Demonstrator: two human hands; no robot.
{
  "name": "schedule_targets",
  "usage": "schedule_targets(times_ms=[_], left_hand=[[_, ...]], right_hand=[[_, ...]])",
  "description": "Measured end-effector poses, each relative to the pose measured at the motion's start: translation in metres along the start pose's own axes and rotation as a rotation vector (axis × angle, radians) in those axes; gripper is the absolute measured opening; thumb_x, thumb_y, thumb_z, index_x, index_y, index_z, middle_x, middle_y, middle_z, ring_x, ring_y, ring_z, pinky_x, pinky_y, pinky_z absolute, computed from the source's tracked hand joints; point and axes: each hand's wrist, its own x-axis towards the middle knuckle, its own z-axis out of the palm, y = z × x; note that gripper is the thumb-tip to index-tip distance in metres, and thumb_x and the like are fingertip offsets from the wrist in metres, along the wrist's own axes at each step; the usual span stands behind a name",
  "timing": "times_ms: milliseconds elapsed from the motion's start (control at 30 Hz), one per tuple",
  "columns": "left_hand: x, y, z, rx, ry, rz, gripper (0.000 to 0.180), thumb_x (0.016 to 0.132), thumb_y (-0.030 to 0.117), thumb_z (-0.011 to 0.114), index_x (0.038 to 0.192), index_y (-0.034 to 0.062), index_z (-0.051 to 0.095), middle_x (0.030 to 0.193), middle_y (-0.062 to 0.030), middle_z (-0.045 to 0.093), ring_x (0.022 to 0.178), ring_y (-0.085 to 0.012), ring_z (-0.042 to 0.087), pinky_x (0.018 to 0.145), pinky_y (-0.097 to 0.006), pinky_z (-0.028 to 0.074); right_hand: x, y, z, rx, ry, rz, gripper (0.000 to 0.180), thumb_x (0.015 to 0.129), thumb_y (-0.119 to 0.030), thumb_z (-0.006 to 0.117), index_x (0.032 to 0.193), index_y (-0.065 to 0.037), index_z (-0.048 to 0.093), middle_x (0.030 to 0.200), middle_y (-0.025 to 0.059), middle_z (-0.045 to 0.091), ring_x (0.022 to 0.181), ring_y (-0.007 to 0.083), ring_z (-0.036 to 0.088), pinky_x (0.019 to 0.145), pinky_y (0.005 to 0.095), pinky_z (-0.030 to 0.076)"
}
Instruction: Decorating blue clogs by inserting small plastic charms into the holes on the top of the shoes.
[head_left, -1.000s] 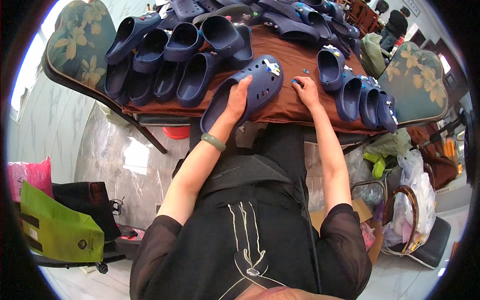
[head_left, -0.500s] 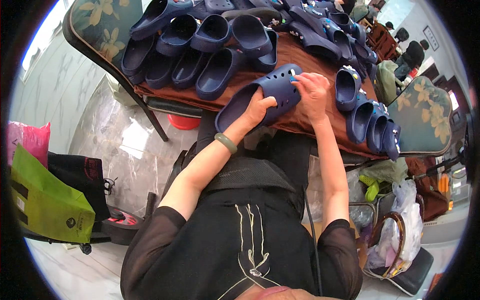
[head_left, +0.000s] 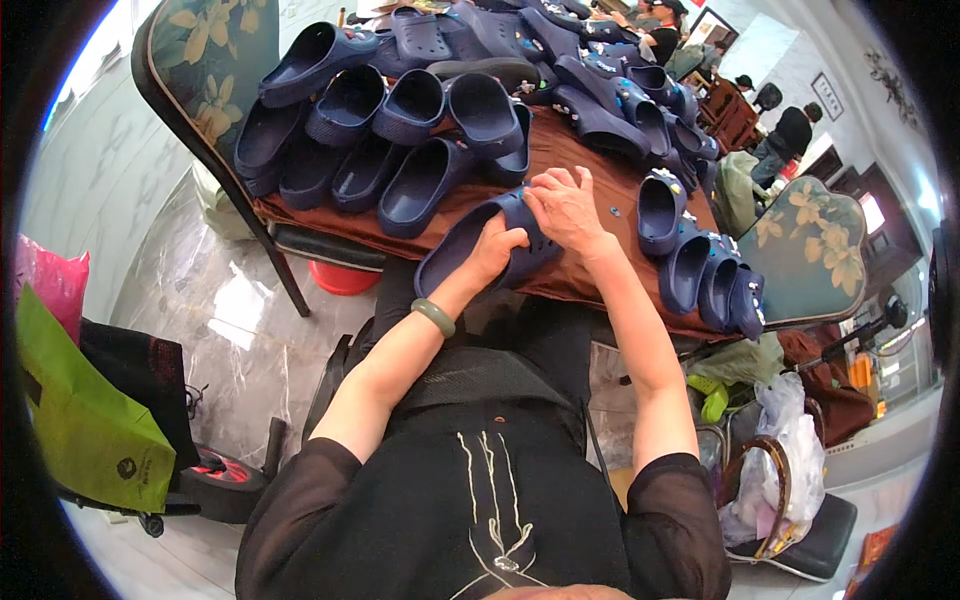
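A dark blue clog (head_left: 524, 260) with holes in its upper is tilted at the table's near edge. My left hand (head_left: 490, 250) grips it, thumb on the upper and fingers reaching inside. Over the toe, my right hand (head_left: 568, 208) has its thumb and forefinger pinched against the upper. Whatever sits between those fingertips is hidden. A tiny blue shoe charm (head_left: 615, 211) lies on the brown cloth (head_left: 585, 268) just right of my right hand. Further right stands a row of clogs (head_left: 684, 270) with small charms on their uppers.
Many plain blue clogs (head_left: 412, 185) are stacked at the left and back of the table, with decorated clogs (head_left: 645, 120) behind at right. Floral chair backs (head_left: 205, 75) flank the table. A red basin (head_left: 343, 278) sits beneath. Bags (head_left: 790, 470) lie low right; people are in the background.
My right hand has moved from pinching a small charm at the clog's outer toe to lying over the upper. The clog has turned and lowered slightly, and the whole view has shifted.
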Motion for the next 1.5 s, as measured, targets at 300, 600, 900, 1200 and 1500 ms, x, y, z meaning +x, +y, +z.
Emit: schedule_targets(times_ms=[300, 600, 900, 1200, 1500], left_hand=[[0.014, -0.001, 0.002, 0.152, 0.044, -0.025, 0.024, 0.070, 0.011, 0.052, 0.089, -0.0003, 0.059, 0.083, -0.0007, 0.059, 0.077, -0.0129, 0.055, 0.071, -0.026, 0.044], [0.032, -0.013, 0.004, 0.222, 0.258, -0.138, 0.016, 0.075, 0.017, 0.055, 0.071, 0.0028, 0.059, 0.072, -0.0009, 0.057, 0.065, -0.0117, 0.052, 0.064, -0.027, 0.041], [0.007, 0.015, 0.016, 0.089, 0.238, -0.374, 0.027, 0.082, 0.024, 0.057, 0.093, -0.0003, 0.064, 0.087, -0.0022, 0.063, 0.076, -0.0105, 0.057, 0.071, -0.024, 0.044], [-0.001, 0.001, 0.014, 0.402, 0.149, -0.034, 0.029, 0.091, 0.023, 0.053, 0.092, -0.0043, 0.062, 0.081, -0.0077, 0.063, 0.075, -0.0136, 0.057, 0.068, -0.029, 0.044], [-0.016, -0.001, 0.016, 0.586, 0.205, 0.071, 0.030, 0.093, 0.021, 0.052, 0.086, -0.0068, 0.060, 0.070, -0.0081, 0.056, 0.067, -0.0128, 0.051, 0.059, -0.032, 0.040]], right_hand=[[-0.014, 0.001, 0.029, 0.091, 0.192, 0.107, 0.015, 0.086, -0.021, 0.054, 0.090, -0.013, 0.066, 0.100, 0.0022, 0.060, 0.099, 0.0172, 0.055, 0.094, 0.0560, 0.029], [-0.147, 0.133, 0.039, 0.462, 0.322, 0.956, 0.020, 0.085, -0.021, 0.060, 0.091, -0.004, 0.067, 0.087, 0.0156, 0.065, 0.083, 0.0285, 0.063, 0.075, 0.0346, 0.048], [-0.150, 0.100, 0.056, 0.400, 0.085, 0.843, 0.024, 0.074, -0.021, 0.071, 0.093, -0.007, 0.065, 0.086, 0.0126, 0.065, 0.080, 0.0269, 0.063, 0.072, 0.0361, 0.049], [-0.076, -0.010, 0.035, 1.014, 0.440, 0.743, 0.015, 0.078, -0.004, 0.069, 0.092, -0.003, 0.064, 0.080, 0.0005, 0.063, 0.070, 0.0078, 0.057, 0.065, 0.0226, 0.047], [-0.068, -0.058, 0.031, 0.358, 0.587, 0.403, 0.013, 0.076, -0.006, 0.062, 0.089, -0.006, 0.063, 0.087, 0.0088, 0.059, 0.082, 0.0280, 0.058, 0.071, 0.0378, 0.050]])
